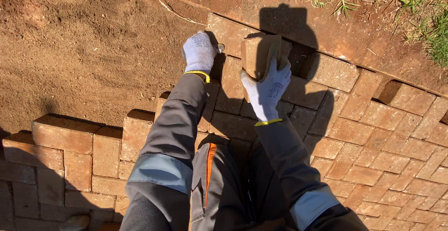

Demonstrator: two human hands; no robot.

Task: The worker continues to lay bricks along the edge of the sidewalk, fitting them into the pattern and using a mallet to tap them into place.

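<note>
At the edge of the paving: the right hand (267, 87) clasps a paver brick (256, 53), fingers wrapped over its near end, the brick tilted above the outer row, beside the dark gap (298, 56).
Left hand: the left hand (199, 51) lies just left of the brick, palm down with fingers together, resting at the laid pavers' (373, 133) border with the sand; whether it grips anything I cannot tell.
Step in hand: by my reading, a brick is being fitted into the outer course, not yet seated.
Next move calls for: likely lowering it flat and square to its neighbours, joints tight, top flush.
Brick: rectangular, reddish-tan, rough and dusty, crisp edges.
Gloves: white knit with yellow cuffs, on grey sleeves with pale bands.
Beyond the left hand: levelled sand bed (84, 49), fine, brown, scuffed.
Beyond the right hand: a thin string line (168, 8) runs along the paving edge, then bare soil and sparse grass (420, 16).
Below the hands: interlocking paving, stepped edge to the left, the person's shadow over it.
</note>
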